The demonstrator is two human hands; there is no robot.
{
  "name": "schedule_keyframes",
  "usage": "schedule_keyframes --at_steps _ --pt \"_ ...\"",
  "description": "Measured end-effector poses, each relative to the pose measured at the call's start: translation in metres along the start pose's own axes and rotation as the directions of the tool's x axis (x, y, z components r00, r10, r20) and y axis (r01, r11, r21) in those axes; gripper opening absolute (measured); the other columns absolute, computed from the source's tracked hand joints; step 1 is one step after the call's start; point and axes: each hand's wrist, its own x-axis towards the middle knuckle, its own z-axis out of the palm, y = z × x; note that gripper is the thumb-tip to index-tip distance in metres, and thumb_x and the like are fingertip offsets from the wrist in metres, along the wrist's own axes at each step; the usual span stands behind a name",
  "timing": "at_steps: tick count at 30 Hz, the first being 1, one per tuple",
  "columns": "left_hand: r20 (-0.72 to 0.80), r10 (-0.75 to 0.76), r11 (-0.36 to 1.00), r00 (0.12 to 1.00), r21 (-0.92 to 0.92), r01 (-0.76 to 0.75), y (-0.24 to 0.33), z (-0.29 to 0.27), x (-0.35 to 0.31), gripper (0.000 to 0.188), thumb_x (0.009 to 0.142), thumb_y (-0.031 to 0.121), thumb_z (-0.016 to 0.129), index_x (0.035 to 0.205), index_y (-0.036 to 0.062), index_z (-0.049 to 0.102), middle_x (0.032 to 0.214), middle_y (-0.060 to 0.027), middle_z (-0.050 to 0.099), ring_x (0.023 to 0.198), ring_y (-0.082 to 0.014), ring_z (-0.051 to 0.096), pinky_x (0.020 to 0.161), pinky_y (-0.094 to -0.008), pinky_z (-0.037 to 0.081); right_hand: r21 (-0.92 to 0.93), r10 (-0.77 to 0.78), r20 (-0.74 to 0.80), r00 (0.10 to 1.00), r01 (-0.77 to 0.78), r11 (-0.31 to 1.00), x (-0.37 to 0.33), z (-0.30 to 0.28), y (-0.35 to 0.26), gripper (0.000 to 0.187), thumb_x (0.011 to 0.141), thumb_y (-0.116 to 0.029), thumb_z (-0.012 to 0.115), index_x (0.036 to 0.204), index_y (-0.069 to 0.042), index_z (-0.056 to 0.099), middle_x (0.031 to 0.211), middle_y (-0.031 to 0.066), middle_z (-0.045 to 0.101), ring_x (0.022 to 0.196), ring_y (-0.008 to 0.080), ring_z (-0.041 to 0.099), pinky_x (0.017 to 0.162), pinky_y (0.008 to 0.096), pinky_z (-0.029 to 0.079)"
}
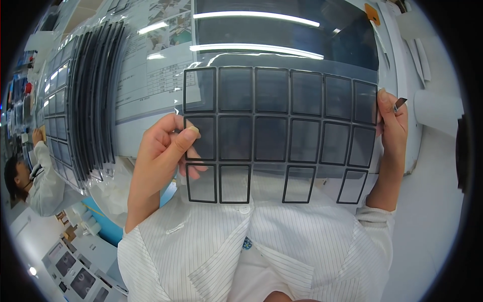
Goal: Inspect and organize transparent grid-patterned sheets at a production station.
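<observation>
Stack (93, 100): black-edged sheets, left of the clear sheet (271, 138).
Left hand (163, 146): thumb and fingers pinch its left edge.
Clear sheet: black-framed, between both hands.
Right hand (392, 118): fingers pinch its right edge.
Dark strip (400, 103): by that hand, right of the clear sheet.

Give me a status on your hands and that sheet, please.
Left hand and right hand holding opposite edges. Clear black-framed sheet held up, two gaps in bottom row. Nothing seen in the way; stack of sheets apart at left.
</observation>
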Motion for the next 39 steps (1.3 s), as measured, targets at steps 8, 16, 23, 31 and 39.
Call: schedule_keyframes --at_steps 8,16,23,31,39 --pt "0.011 0.001 1.0 1.0 0.002 -0.001 -0.002 -0.003 0.001 0.015 0.095 0.017 0.05 0.09 0.0023 0.051 0.058 -0.005 0.061 0.046 -0.0116 0.06 0.038 -0.016 0.037 -0.008 0.003 0.014 1.0 -0.003 1.0 0.0 0.0 0.003 0.043 0.096 -0.036 0.047 0.062 -0.009 0.049 0.049 -0.006 0.04 0.04 0.0014 0.03 0.038 0.0193 0.019" --pt "0.018 0.003 1.0 1.0 -0.014 -0.002 -0.001 -0.003 0.001 0.016 0.095 0.018 0.05 0.091 0.0019 0.05 0.058 -0.0057 0.062 0.046 -0.0115 0.06 0.037 -0.0154 0.037 -0.012 -0.015 0.033 0.999 0.016 1.0 0.001 0.0 0.002 0.043 0.096 -0.035 0.047 0.063 -0.009 0.048 0.05 -0.0056 0.039 0.04 0.0015 0.031 0.038 0.0191 0.02" --pt "0.003 -0.006 1.0 1.0 -0.016 0.006 -0.003 -0.004 0.004 0.018 0.095 0.02 0.051 0.091 0.0024 0.05 0.058 -0.006 0.062 0.044 -0.011 0.059 0.037 -0.0149 0.036 -0.046 0.021 0.016 1.0 -0.02 0.999 0.001 0.002 -0.002 0.051 0.096 -0.038 0.047 0.054 -0.01 0.042 0.044 -0.0038 0.038 0.038 0.0034 0.033 0.039 0.021 0.022" --pt "-0.024 0.029 0.998 0.999 0.052 -0.028 -0.005 -0.009 0.006 0.02 0.095 0.023 0.05 0.09 0.004 0.049 0.053 -0.0057 0.058 0.038 -0.0106 0.055 0.033 -0.0161 0.034 -0.055 0.048 0.083 0.995 -0.043 0.998 0.0 0.003 -0.007 0.051 0.095 -0.038 0.048 0.053 -0.01 0.042 0.044 -0.0027 0.04 0.039 0.0038 0.034 0.04 0.021 0.024" --pt "-0.01 0.015 0.999 1.0 0.048 -0.015 0.0 -0.011 0.005 0.018 0.095 0.022 0.051 0.09 0.0052 0.05 0.055 -0.0063 0.061 0.041 -0.0099 0.056 0.037 -0.0162 0.035 -0.059 0.028 0.137 0.99 -0.02 0.998 0.001 0.002 -0.004 0.048 0.095 -0.042 0.048 0.059 -0.01 0.043 0.049 -0.004 0.04 0.039 0.003 0.035 0.039 0.0192 0.022"
